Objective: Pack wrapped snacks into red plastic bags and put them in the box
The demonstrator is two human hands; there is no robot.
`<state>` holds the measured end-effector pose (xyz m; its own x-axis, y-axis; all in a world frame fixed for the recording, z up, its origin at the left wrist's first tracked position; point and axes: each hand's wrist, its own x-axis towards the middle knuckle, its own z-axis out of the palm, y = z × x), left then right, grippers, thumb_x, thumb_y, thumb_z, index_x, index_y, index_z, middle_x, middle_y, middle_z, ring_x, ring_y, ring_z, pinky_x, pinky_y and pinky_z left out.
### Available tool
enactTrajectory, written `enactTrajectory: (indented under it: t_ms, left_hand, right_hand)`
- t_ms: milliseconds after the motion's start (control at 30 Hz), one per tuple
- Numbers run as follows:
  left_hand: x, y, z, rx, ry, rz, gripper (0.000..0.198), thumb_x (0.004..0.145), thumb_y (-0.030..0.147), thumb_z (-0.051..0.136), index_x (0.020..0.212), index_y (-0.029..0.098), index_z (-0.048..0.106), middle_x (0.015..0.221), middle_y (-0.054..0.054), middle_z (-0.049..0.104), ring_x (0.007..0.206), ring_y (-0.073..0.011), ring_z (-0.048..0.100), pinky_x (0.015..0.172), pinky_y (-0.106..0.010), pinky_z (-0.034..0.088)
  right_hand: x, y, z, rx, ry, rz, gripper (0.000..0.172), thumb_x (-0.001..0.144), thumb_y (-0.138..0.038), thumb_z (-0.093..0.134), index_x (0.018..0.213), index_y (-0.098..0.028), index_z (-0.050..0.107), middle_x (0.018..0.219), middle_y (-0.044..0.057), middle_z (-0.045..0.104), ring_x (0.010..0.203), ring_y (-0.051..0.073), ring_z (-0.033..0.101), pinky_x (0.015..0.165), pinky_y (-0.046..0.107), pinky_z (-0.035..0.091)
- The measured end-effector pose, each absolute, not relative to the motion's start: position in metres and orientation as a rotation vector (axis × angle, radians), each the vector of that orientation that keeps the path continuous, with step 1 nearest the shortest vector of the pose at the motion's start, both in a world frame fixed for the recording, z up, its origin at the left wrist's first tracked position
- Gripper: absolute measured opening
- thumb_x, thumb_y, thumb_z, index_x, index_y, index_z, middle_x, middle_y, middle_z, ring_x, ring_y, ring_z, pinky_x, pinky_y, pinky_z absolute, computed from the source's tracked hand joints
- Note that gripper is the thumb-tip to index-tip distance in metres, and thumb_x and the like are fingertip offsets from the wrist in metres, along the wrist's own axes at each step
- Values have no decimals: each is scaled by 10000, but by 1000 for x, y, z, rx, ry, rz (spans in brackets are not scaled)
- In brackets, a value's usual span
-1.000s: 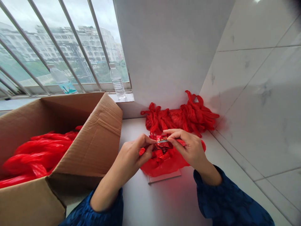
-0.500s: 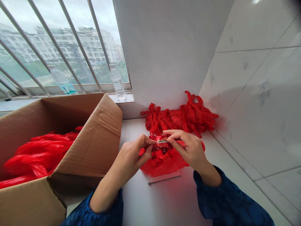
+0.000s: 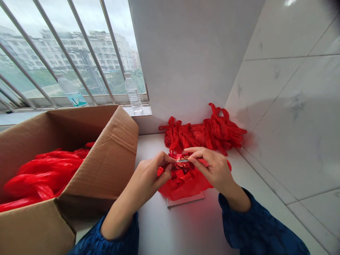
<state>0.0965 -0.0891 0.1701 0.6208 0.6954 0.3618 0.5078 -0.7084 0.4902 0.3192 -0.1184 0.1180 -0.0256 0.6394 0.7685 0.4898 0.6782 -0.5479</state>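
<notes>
A small red wrapped candy with a silvery band is stretched between my two hands. My left hand pinches its left end with thumb and forefinger. At its right end, the thumb and forefinger of my right hand are closed on the wrapper. Beneath lies an opened red plastic bag with several red wrapped pieces on it. A thin flat pinkish item sticks out from under the bag.
A cardboard box holding red plastic bags stands at the left. Tied red bags lie against the back wall. One clear bottle stands on the sill, another leans by the window bars. A tiled wall borders the right.
The candy has turned slightly between my fingers, so its silvery band shows differently. Both hands stay almost where they were, and the surroundings look the same.
</notes>
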Motion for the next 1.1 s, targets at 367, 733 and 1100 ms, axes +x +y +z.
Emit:
enactTrajectory:
  t_ms: [367, 733, 1100]
  left_hand:
    - [96, -88, 170, 2533, 943, 770, 76, 957, 159, 516, 1001, 213, 545, 867, 26, 719, 714, -107, 664, 643, -208, 459]
    - [98, -88, 170, 2515, 953, 777, 90, 952, 149, 519, 1004, 219, 542, 872, 47, 715, 722, -90, 665, 659, -196, 461]
    - [96, -89, 171, 2516, 956, 770, 102, 950, 155, 512, 1017, 225, 542, 906, 45, 721, 750, -99, 671, 673, -205, 465]
  right_hand:
    - [321, -116, 115, -936, -1691, 170, 95, 1016, -289, 558, 963, -266, 632, 1174, 11, 740, 1033, 189, 720, 842, 322, 583]
    - [321, -117, 117, -926, -1689, 174, 81, 1010, -276, 570, 961, -264, 632, 1163, 4, 742, 1053, 185, 713, 851, 311, 572]
    - [321, -116, 114, -919, -1698, 164, 63, 1006, -253, 585, 959, -253, 627, 1158, 1, 738, 1063, 162, 703, 867, 277, 543]
